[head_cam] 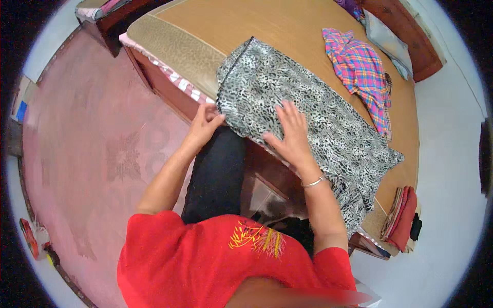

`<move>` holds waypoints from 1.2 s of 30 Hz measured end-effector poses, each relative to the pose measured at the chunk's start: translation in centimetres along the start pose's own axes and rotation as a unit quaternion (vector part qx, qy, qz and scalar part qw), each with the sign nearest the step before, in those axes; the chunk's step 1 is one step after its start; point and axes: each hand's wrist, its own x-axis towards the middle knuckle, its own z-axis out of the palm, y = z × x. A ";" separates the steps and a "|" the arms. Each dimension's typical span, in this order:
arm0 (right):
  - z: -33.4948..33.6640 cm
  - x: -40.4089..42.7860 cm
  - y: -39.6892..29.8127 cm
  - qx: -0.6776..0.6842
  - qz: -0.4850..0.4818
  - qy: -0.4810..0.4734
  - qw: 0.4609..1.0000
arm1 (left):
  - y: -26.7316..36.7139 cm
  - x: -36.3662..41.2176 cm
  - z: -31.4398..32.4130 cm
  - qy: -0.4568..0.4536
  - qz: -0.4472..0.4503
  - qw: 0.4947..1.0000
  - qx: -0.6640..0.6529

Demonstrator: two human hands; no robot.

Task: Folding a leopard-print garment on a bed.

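Observation:
A black, white and grey animal-print garment lies spread over the near side of the bed, its dark-trimmed edge towards the left. My left hand is at the left corner of that edge, thumb and fingers close together by the cloth; whether they pinch it is hard to tell. Over the middle of the fabric, my right hand has its fingers spread and palm down, holding nothing. At the right the cloth bunches into folds, and part of it hangs over the bed's side near my right forearm.
On the bed's tan mat lies a pink and blue plaid garment beyond the print cloth. A pillow leans at the wooden headboard. Folded clothes stack at the right corner. Pink floor extends left.

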 end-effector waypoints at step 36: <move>-0.2 2.2 -3.5 0.060 -0.061 0.016 0.996 | 6.0 14.8 4.4 -0.197 -0.132 0.804 -0.545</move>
